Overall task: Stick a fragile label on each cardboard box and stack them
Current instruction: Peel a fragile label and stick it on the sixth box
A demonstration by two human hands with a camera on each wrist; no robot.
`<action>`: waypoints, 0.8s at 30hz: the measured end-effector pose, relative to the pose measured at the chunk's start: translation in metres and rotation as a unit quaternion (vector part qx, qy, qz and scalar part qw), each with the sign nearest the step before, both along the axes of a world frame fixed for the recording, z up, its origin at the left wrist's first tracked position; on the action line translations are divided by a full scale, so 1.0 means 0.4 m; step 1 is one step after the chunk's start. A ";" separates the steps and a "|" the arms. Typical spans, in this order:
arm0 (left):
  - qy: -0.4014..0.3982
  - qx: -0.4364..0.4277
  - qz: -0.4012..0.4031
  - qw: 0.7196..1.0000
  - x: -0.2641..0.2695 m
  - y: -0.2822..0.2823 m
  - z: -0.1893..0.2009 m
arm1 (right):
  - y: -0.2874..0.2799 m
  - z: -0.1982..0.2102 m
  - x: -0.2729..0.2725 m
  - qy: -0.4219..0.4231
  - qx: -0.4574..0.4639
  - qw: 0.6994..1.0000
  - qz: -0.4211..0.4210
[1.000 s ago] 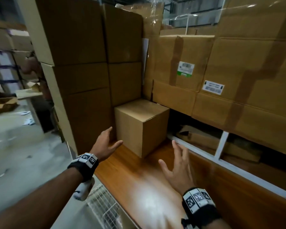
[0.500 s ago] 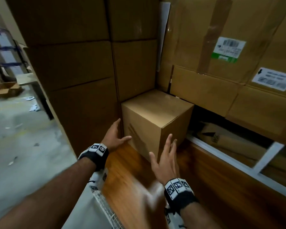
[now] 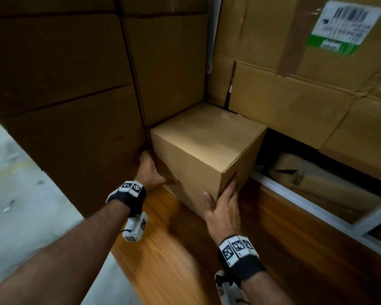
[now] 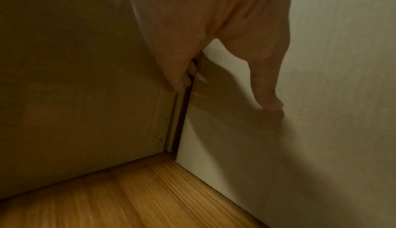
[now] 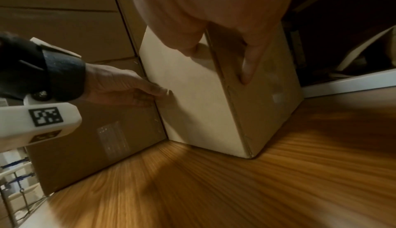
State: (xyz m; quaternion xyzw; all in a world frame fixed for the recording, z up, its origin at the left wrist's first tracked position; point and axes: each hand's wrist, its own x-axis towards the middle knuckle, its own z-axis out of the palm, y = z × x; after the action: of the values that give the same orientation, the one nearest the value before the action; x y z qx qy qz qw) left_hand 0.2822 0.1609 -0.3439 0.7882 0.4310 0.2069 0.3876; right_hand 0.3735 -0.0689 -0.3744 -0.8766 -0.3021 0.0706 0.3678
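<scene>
A small plain cardboard box (image 3: pixel 207 137) stands on the wooden table (image 3: pixel 185 260), pushed into a corner of larger cartons. My left hand (image 3: pixel 151 170) grips its left vertical edge. In the left wrist view the fingers (image 4: pixel 182 79) slip into the gap beside the box (image 4: pixel 332 96) and the thumb (image 4: pixel 268 96) presses on the front face. My right hand (image 3: pixel 223 208) wraps the near right corner. In the right wrist view its thumb lies on the front face of the box (image 5: pixel 193 104) and a finger (image 5: pixel 248 65) on the right face. No label is visible.
Tall stacked cartons (image 3: pixel 64 84) wall off the left and back. Taped cartons (image 3: pixel 295 95) with printed stickers overhang on the right, above a white frame rail (image 3: pixel 317 214) and a flattened box (image 3: pixel 317 179). Grey floor (image 3: pixel 13 194) lies beyond the table's left edge.
Both hands have moved forward from open air onto the small box; the left now holds its left edge, the right its near right corner. My head has come closer.
</scene>
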 end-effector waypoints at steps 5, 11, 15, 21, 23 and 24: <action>-0.052 -0.026 -0.032 0.998 -0.011 -0.066 0.011 | -0.058 0.020 0.025 -0.004 -0.005 1.000 -0.011; -0.083 0.008 -0.086 0.993 -0.072 -0.177 0.048 | -0.181 0.031 0.037 -0.026 0.025 0.999 -0.016; -0.072 0.101 -0.078 0.989 -0.121 -0.281 0.088 | -0.289 0.060 0.018 -0.031 0.053 0.998 -0.024; -0.085 0.102 -0.113 0.985 -0.189 -0.503 0.120 | -0.554 0.104 -0.060 -0.043 0.078 0.995 -0.045; -0.101 0.095 -0.137 0.981 -0.194 -0.603 0.118 | -0.670 0.114 -0.092 -0.055 0.070 0.994 -0.069; -0.109 0.092 -0.150 0.978 -0.194 -0.656 0.115 | -0.731 0.120 -0.109 -0.058 0.068 0.992 -0.084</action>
State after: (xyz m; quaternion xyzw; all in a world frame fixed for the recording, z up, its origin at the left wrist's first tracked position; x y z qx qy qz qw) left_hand 0.2046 -0.1017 -0.2979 0.8490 0.2422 0.2695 0.3847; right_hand 0.3299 -0.3612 -0.3266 -0.8747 -0.2522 -0.0321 0.4127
